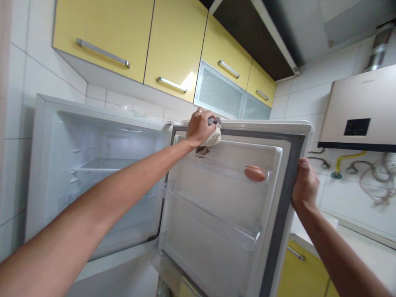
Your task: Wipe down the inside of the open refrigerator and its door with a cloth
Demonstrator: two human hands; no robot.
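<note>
An open refrigerator door with a grey rubber seal fills the middle of the view. At its top edge, my left hand is closed around a bunched cloth, beige and grey, pressed near the upper seal. My right hand grips the door's outer right edge, thumb on top and the other fingers partly hidden behind it. A brown egg rests in the clear upper door shelf. Below it is a second clear door shelf.
The refrigerator compartment with a glass shelf stands open at left. Yellow cabinets hang above the door. To the right are a water heater, hoses beneath it, and a white countertop.
</note>
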